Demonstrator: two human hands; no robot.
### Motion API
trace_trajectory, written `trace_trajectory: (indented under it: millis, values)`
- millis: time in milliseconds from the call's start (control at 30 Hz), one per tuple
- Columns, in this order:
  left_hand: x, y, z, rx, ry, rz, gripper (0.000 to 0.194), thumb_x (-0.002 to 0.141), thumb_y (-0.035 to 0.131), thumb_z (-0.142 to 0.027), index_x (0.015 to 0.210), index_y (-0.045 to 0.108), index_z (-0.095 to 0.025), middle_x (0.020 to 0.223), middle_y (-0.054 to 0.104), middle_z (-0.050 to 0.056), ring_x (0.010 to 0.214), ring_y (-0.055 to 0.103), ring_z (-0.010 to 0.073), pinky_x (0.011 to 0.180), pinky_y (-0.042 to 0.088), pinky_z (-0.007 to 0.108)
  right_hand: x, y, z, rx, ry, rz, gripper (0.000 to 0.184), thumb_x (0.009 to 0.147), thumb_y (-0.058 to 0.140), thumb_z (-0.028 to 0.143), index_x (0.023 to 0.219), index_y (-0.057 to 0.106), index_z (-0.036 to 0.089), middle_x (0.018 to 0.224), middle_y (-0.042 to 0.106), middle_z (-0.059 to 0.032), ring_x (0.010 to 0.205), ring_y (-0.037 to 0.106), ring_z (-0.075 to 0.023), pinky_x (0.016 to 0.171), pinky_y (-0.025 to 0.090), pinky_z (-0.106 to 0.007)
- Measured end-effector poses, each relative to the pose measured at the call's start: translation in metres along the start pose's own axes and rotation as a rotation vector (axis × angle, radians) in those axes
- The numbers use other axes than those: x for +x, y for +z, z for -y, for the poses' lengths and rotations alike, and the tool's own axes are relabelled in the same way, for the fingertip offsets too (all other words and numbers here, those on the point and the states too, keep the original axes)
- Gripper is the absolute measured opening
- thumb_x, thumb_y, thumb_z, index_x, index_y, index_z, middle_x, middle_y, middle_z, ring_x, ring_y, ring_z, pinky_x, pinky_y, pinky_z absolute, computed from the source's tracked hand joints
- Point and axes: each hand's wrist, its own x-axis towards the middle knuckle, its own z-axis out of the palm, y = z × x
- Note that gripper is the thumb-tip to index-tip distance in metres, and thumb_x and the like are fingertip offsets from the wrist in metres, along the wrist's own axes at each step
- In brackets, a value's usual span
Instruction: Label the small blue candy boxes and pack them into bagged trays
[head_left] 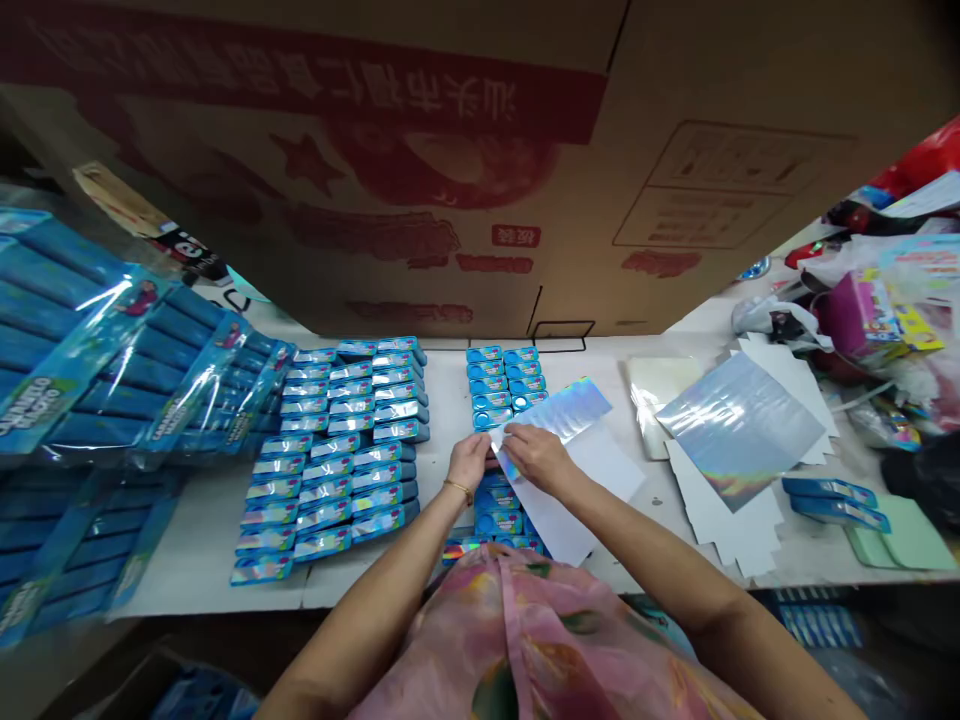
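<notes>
My left hand [469, 462] is closed in a pinch at the left end of a shiny holographic sheet [581, 408]. Close beside it, my right hand [536, 457] has its fingers pressed together on the same sheet, near its corner. A white paper sheet [600, 470] lies beneath, partly under my right forearm. Under and around both hands are small blue packaged boxes [499, 522] in two columns, some with round white spots on top. My hands hide part of these columns and the sheet's corner.
Stacked blue boxes [337, 450] stand in rows to the left, beside plastic-wrapped packs [135, 350]. A large cardboard carton [450, 200] blocks the back. On the right lie a silver sheet [742, 425] on white papers, two blue boxes [836, 502], green pads [904, 535] and clutter.
</notes>
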Motion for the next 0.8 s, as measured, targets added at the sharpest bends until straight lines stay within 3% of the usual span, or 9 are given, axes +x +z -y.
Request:
trace_trajectory:
  millis: [133,267,333,400,500,600,800]
  values:
    - [0.022,-0.018,-0.002,0.100,0.117,-0.087,0.004,0.060,0.063,-0.022,0.062,0.063,-0.019,0.068,0.057,0.003,0.083,0.055,0.0182,0.074,0.043,0.026,0.038,-0.028,-0.006,0.373,0.303,-0.104,0.013,0.078,0.047,0.018,0.070,0.058,0.017,0.079,0.060,-0.0035,0.075,0.055,-0.0128,0.066,0.043,-0.023]
    - [0.034,-0.022,-0.020,0.058,0.245,-0.175,0.021,0.064,0.061,-0.029,0.083,0.065,-0.020,0.097,0.060,0.006,0.097,0.052,0.0188,0.080,0.041,0.027,0.073,-0.025,-0.031,0.846,0.729,-0.066,0.013,0.070,0.054,0.027,0.063,0.056,0.016,0.052,0.052,0.0031,0.050,0.049,-0.0099,0.048,0.038,-0.021]
    - [0.041,-0.017,-0.034,-0.131,0.172,-0.152,0.031,0.070,0.055,-0.041,0.090,0.062,-0.019,0.100,0.060,0.008,0.094,0.054,0.0177,0.078,0.042,0.028,0.083,-0.014,-0.041,1.052,0.882,-0.068,0.015,0.066,0.057,0.030,0.062,0.056,0.016,0.045,0.049,0.0050,0.043,0.045,-0.0085,0.042,0.034,-0.019]
    - [0.049,-0.013,-0.047,-0.307,0.057,-0.094,0.038,0.069,0.055,-0.047,0.092,0.060,-0.017,0.091,0.062,0.007,0.083,0.058,0.0153,0.072,0.044,0.028,0.089,-0.002,-0.048,1.157,0.961,-0.092,0.016,0.062,0.060,0.031,0.061,0.055,0.015,0.044,0.049,0.0051,0.040,0.043,-0.0073,0.039,0.031,-0.018]
    - [0.066,-0.010,-0.059,-0.344,0.013,-0.065,0.044,0.054,0.071,-0.034,0.091,0.057,-0.015,0.071,0.061,0.001,0.063,0.057,0.0089,0.060,0.043,0.021,0.094,0.010,-0.052,1.204,1.012,-0.119,0.017,0.060,0.062,0.031,0.062,0.057,0.015,0.043,0.050,0.0047,0.039,0.042,-0.0070,0.039,0.029,-0.018]
    - [0.087,-0.014,-0.061,-0.265,0.060,-0.117,0.044,0.048,0.073,-0.023,0.088,0.058,-0.014,0.060,0.055,-0.004,0.050,0.050,0.0044,0.048,0.036,0.016,0.102,0.023,-0.056,1.173,1.035,-0.190,0.017,0.059,0.062,0.032,0.061,0.057,0.016,0.044,0.050,0.0047,0.042,0.044,-0.0086,0.041,0.031,-0.020]
    - [0.138,-0.021,-0.062,-0.150,0.101,-0.323,0.040,0.051,0.067,-0.018,0.090,0.058,-0.013,0.057,0.054,-0.005,0.049,0.048,0.0048,0.049,0.037,0.018,0.135,0.060,-0.068,0.765,1.053,-0.318,0.014,0.063,0.058,0.031,0.060,0.059,0.018,0.061,0.060,0.0010,0.060,0.055,-0.0139,0.059,0.041,-0.024]
